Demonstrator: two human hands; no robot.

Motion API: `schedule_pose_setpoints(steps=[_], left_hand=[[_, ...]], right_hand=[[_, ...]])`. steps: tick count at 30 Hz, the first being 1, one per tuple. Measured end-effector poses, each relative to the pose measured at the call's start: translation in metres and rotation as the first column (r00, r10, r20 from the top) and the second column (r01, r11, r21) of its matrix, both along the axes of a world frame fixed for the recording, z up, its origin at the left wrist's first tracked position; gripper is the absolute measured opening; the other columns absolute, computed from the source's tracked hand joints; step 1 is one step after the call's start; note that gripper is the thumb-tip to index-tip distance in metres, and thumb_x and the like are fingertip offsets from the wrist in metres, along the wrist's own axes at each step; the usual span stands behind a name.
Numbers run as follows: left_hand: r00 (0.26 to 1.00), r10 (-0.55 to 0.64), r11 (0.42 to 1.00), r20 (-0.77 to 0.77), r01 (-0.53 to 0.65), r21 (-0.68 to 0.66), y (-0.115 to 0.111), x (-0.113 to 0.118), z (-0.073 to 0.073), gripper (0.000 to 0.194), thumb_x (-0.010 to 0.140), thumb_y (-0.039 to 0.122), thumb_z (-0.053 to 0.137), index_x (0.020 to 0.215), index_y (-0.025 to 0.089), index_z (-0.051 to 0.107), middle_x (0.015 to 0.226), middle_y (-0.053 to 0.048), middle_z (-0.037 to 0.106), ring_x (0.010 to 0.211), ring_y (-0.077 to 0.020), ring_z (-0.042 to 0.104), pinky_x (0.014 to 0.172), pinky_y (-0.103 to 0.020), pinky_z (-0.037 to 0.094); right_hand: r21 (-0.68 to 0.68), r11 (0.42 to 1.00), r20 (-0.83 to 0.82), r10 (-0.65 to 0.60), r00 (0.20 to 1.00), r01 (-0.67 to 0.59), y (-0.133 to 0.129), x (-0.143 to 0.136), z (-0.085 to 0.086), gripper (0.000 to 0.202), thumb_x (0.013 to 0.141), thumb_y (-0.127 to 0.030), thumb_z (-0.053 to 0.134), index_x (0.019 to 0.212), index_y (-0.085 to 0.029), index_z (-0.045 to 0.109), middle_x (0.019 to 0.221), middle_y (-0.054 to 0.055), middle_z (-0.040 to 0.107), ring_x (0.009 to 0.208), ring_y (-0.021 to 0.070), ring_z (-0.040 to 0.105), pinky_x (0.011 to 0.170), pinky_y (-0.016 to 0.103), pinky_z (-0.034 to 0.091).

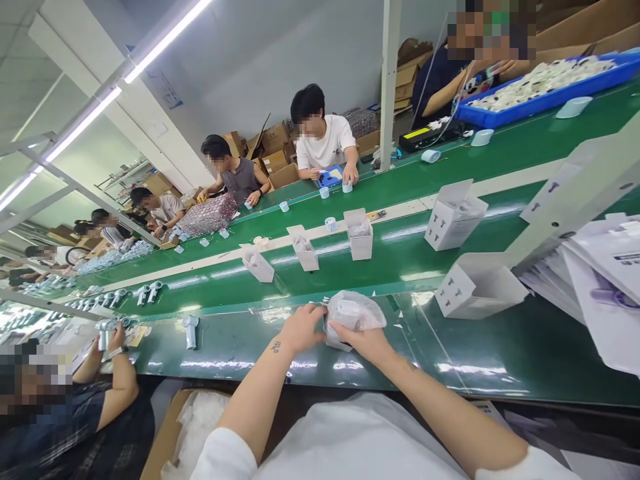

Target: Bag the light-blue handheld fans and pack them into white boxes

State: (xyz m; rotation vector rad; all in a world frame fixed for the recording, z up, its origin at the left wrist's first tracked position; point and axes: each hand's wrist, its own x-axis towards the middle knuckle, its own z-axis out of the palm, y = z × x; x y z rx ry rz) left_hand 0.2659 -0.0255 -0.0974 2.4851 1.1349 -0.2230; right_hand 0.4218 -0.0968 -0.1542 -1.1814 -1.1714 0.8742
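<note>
Just in front of me, a clear plastic bag with a whitish item inside sits at the mouth of a small white box, mostly hidden by the bag and my hands. My right hand is closed on the near side of the bag, thumb lying across it. On the other side, my left hand curls its fingers against the left edge of the box. How far the bag reaches into the box is hidden. To the right stands an open white box with small printed pictures.
Several open boxes, such as a filled white box, stand on the green conveyor belt beyond my bench. A grey-blue hair dryer-shaped device lies left. Printed bags are stacked right. A co-worker's hands hold another device; more people sit opposite.
</note>
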Motion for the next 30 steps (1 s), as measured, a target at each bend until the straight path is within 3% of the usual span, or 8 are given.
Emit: schedule_pose_setpoints(steps=[4,7,9,13,17,22,25,30], left_hand=[[0.985,-0.024,0.999,-0.171,0.031,0.039,0.007,-0.002,0.012,0.053,0.065,0.044,0.076,0.112,0.025,0.059,0.109,-0.011,0.060,0.101,-0.0334,0.059,0.085,-0.044,0.048],[0.994,-0.062,0.998,-0.094,0.062,0.006,0.008,-0.008,0.006,0.048,0.071,0.050,0.070,0.111,0.026,0.059,0.107,-0.008,0.061,0.096,-0.0291,0.062,0.082,-0.040,0.049],[0.998,-0.059,0.998,0.012,0.059,-0.004,0.006,-0.009,-0.002,0.041,0.076,0.045,0.066,0.112,0.027,0.057,0.113,-0.007,0.060,0.100,-0.0264,0.061,0.085,-0.037,0.048],[0.995,0.008,0.999,0.096,-0.004,-0.039,-0.001,-0.007,-0.011,0.044,0.078,0.036,0.064,0.119,0.026,0.052,0.120,-0.007,0.059,0.108,-0.0260,0.058,0.091,-0.037,0.046],[0.988,0.067,0.995,0.140,-0.055,-0.088,-0.011,-0.010,-0.011,0.054,0.072,0.042,0.068,0.120,0.024,0.049,0.122,-0.009,0.056,0.108,-0.0279,0.058,0.091,-0.039,0.046],[0.942,0.218,0.971,0.255,-0.182,-0.158,-0.017,-0.016,-0.025,0.048,0.069,0.036,0.073,0.107,0.021,0.050,0.131,-0.012,0.050,0.121,-0.0293,0.050,0.094,-0.042,0.045],[0.912,0.240,0.962,0.333,-0.178,-0.207,-0.020,-0.016,-0.033,0.043,0.070,0.031,0.072,0.107,0.022,0.051,0.141,-0.011,0.042,0.127,-0.0277,0.046,0.098,-0.042,0.043],[0.883,0.174,0.976,0.435,-0.098,-0.192,-0.022,-0.031,-0.060,0.052,0.079,0.037,0.061,0.128,0.028,0.050,0.141,-0.011,0.039,0.130,-0.0285,0.043,0.101,-0.041,0.044]], right_hand=[[-0.012,0.998,-0.018,-0.066,0.998,0.066,-0.005,-0.004,0.003,0.029,0.076,-0.039,0.066,0.100,-0.022,0.063,0.105,0.008,0.068,0.101,0.0277,0.062,0.100,0.046,0.044],[-0.029,0.988,-0.008,-0.153,0.988,0.153,-0.005,-0.004,0.000,0.023,0.078,-0.040,0.064,0.093,-0.023,0.062,0.096,0.009,0.068,0.094,0.0275,0.063,0.094,0.045,0.048],[-0.039,0.990,-0.009,-0.137,0.991,0.136,-0.004,-0.004,-0.006,0.038,0.075,-0.039,0.065,0.108,-0.023,0.055,0.105,0.010,0.064,0.095,0.0267,0.062,0.089,0.044,0.051],[-0.147,0.988,0.204,-0.017,0.979,0.047,0.000,-0.003,-0.010,0.056,0.067,-0.033,0.071,0.117,-0.021,0.050,0.133,0.015,0.043,0.116,0.0306,0.051,0.098,0.047,0.043],[-0.271,0.962,0.507,0.171,0.845,-0.032,-0.002,0.012,0.006,0.050,0.061,-0.033,0.077,0.106,-0.020,0.060,0.148,0.015,0.020,0.139,0.0406,0.015,0.110,0.057,0.022],[-0.338,0.867,0.365,0.480,0.798,-0.366,-0.003,0.046,-0.002,0.103,0.055,-0.030,0.081,0.142,-0.025,0.026,0.156,0.014,0.003,0.141,0.0343,0.017,0.111,0.049,0.028],[-0.357,0.852,0.283,0.490,0.824,-0.384,0.004,0.053,-0.025,0.118,0.051,-0.026,0.083,0.147,-0.022,0.014,0.154,0.018,0.013,0.139,0.0350,0.023,0.111,0.049,0.026],[-0.268,0.815,0.291,0.577,0.763,-0.514,0.019,0.035,-0.048,0.081,0.051,-0.021,0.081,0.125,-0.020,0.048,0.122,0.009,0.056,0.110,0.0276,0.055,0.095,0.039,0.044]])
